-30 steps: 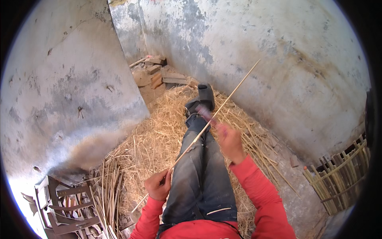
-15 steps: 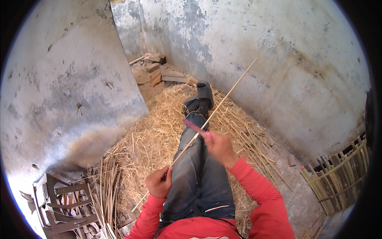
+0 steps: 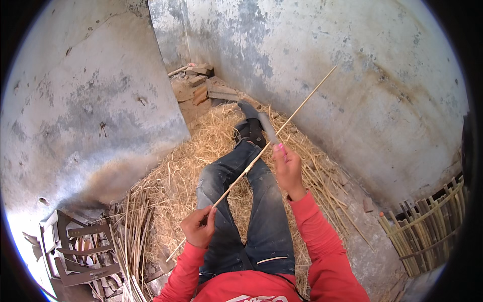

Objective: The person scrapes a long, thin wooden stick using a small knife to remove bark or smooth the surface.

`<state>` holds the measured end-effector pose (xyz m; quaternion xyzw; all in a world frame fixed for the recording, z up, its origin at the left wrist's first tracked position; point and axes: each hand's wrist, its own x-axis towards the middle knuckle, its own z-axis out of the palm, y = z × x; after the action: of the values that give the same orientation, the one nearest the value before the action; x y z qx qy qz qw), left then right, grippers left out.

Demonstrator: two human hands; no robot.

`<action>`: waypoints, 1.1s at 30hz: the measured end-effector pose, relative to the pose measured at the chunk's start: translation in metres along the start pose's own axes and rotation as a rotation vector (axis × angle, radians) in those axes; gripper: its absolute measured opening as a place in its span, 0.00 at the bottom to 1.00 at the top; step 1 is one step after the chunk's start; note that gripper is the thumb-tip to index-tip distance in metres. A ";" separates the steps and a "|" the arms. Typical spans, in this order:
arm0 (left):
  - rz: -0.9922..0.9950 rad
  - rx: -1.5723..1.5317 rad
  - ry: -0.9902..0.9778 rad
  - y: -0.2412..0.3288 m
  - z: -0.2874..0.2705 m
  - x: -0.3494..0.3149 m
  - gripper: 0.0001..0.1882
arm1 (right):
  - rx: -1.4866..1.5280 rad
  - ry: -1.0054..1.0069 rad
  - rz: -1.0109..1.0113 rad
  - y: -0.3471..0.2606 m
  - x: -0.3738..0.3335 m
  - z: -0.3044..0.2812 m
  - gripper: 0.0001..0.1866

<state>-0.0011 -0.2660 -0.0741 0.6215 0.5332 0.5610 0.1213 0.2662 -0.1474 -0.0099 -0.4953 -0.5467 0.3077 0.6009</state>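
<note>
A long, thin bamboo strip [image 3: 305, 102] slants from beside my left forearm up over my legs toward the far wall. My left hand [image 3: 198, 227] pinches its lower part. Farther up, my right hand [image 3: 289, 165] is wrapped round the pink handle of a knife. The knife's blade [image 3: 267, 127] is smeared by motion and points away from me, next to the strip. I cannot tell whether blade and strip touch. Midway along the strip there is a pale, rough spot above my knees.
Pale shavings [image 3: 171, 206] cover the floor round my legs. Split strips lie in a bundle [image 3: 136, 236] at left and along the right. A broken frame [image 3: 85, 251] stands near left, a slatted bamboo basket [image 3: 427, 224] at right. Bricks [image 3: 199, 75] lie by the far walls.
My right hand and the knife have moved up and away along the strip, and the blade has swung from pointing left to pointing away. My knees have spread apart.
</note>
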 end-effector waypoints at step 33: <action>-0.335 -0.351 -0.306 0.009 0.007 -0.003 0.11 | 0.049 -0.182 -0.050 -0.038 -0.032 0.022 0.09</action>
<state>0.0093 -0.2686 -0.0715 0.5718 0.4985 0.5166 0.3971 0.2317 -0.1834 0.0126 -0.4366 -0.6034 0.3498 0.5683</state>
